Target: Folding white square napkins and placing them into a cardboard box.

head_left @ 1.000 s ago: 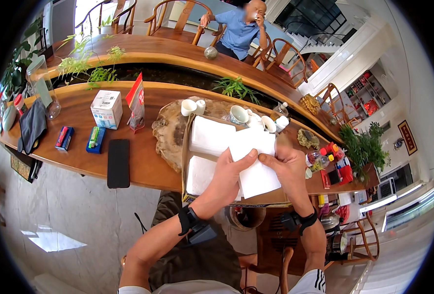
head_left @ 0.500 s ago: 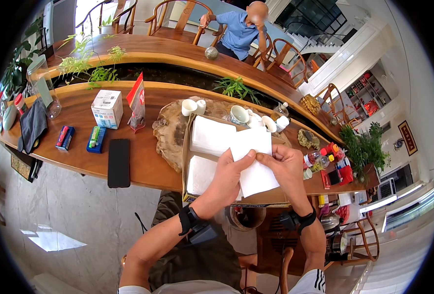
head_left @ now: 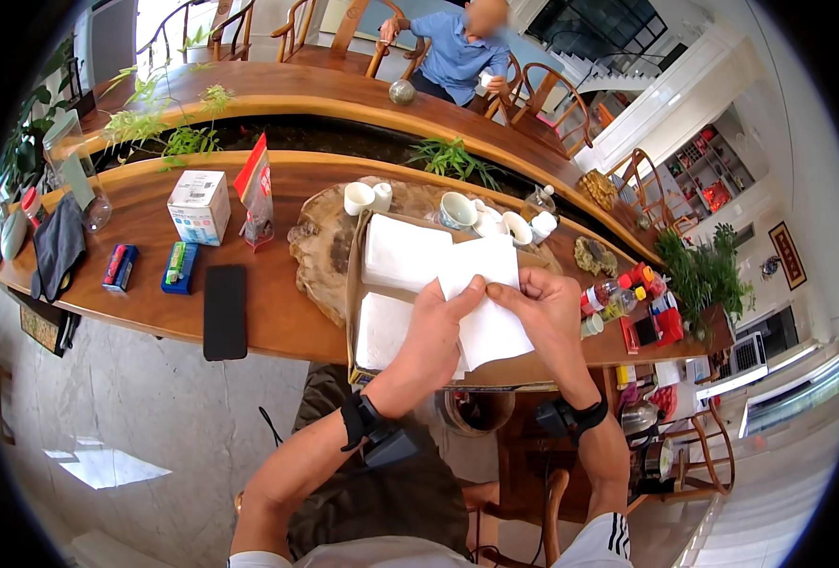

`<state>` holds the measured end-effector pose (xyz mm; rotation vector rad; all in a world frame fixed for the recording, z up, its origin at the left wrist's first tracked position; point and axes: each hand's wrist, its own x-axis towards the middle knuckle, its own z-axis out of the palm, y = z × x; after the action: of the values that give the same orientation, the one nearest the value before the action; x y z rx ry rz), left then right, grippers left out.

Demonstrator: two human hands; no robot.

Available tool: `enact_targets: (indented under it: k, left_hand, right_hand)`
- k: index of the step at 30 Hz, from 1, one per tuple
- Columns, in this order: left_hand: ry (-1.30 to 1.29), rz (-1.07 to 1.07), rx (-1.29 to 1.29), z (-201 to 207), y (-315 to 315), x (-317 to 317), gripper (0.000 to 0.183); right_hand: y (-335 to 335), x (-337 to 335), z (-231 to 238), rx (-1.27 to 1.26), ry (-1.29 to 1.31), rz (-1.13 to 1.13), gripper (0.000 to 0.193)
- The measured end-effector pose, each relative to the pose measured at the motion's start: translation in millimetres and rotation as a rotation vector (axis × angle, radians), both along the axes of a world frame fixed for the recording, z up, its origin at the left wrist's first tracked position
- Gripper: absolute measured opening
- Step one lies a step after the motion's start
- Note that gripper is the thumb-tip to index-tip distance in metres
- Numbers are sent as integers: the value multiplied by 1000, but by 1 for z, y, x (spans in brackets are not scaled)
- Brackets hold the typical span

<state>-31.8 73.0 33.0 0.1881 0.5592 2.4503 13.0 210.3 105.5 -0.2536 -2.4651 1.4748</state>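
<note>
A folded white paper napkin (head_left: pixel 489 336) is pinched between both my hands over a shallow cardboard box (head_left: pixel 355 275). My left hand (head_left: pixel 436 322) grips its left side, with the thumb laid on top. On the other side, my right hand (head_left: pixel 544 305) holds the upper right part, its thumb close to the left thumb. Inside the box lie a white napkin stack (head_left: pixel 402 248) at the far left and another napkin stack (head_left: pixel 382 329) at the near left. My hands and the held napkin hide the right part of the box.
Behind the box, white cups (head_left: pixel 457 210) stand around a rough wooden slab (head_left: pixel 320 241). A black phone (head_left: pixel 224 312), a white carton (head_left: pixel 199 208) and a red pouch (head_left: pixel 257 194) lie leftward. Bottles (head_left: pixel 618 301) stand at right. Across the table sits a person (head_left: pixel 457 57) in blue.
My thumbs have come closer together on the napkin, and its lower part is bent a little. Across the table, the person's hand has dropped from the face, holding a small white cup.
</note>
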Motion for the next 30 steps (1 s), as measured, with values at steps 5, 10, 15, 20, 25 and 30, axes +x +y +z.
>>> enact_targets:
  k: [5, 10, 15, 20, 25, 30]
  left_hand:
    - [10, 3, 10, 0, 0, 0, 24]
    - [10, -8, 19, -1, 2, -2, 25]
    - [-12, -15, -9, 0, -1, -5, 28]
    - [24, -18, -49, 5, -8, -10, 34]
    - [35, -15, -24, 5, -9, -17, 42]
    - [89, 0, -26, 7, -17, -24, 45]
  right_hand:
    - [-5, 0, 2, -26, 13, -24, 21]
    - [-4, -1, 4, -39, 4, 9, 21]
    - [-4, 2, 2, -68, 55, 36, 21]
    - [5, 13, 2, -3, 98, -10, 22]
    - [22, 24, 2, -78, 27, -24, 21]
    - [56, 11, -7, 21, 49, -80, 20]
